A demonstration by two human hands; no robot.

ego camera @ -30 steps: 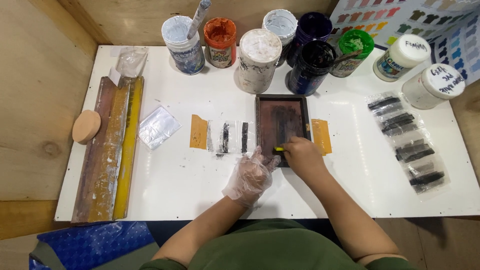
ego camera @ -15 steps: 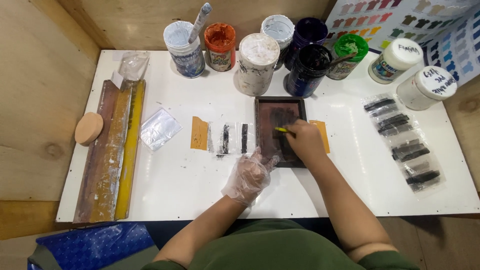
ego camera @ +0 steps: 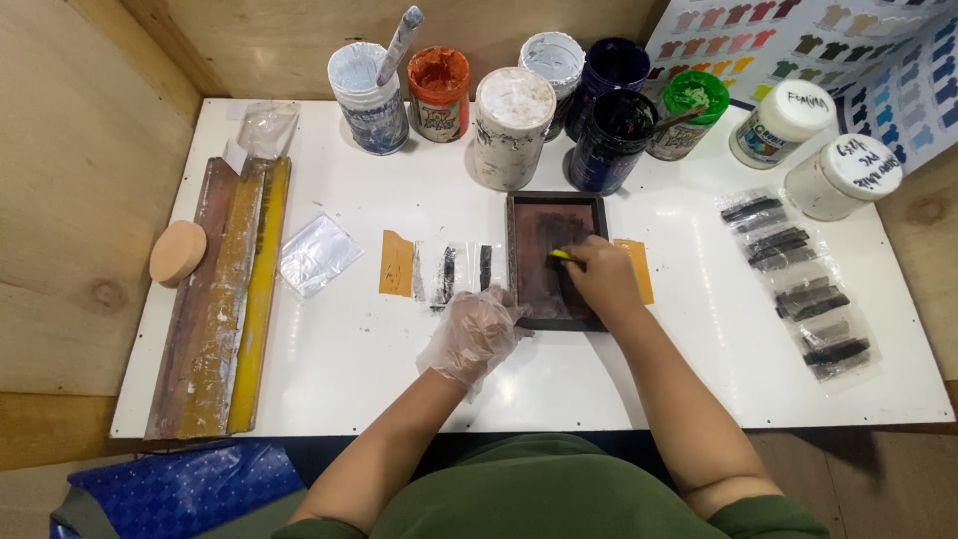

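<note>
On the white desk (ego camera: 349,349), in front of a row of paint jars (ego camera: 514,125), lies a small dark rectangular screen frame (ego camera: 555,262) with a brownish mesh. The step in hand looks like drawing ink across this mesh. The gloved left hand (ego camera: 471,334) presses the frame's near corner, fingers spread; the bare right hand (ego camera: 604,279) pinches a small yellow-tipped scraper (ego camera: 562,256). The next stroke needs steady, even pressure.

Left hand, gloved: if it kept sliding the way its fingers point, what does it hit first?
The left hand points up and right, fingers at the lower left corner of the small dark framed screen. It would meet that frame first; it looks in contact already, though height is hard to judge.
</note>
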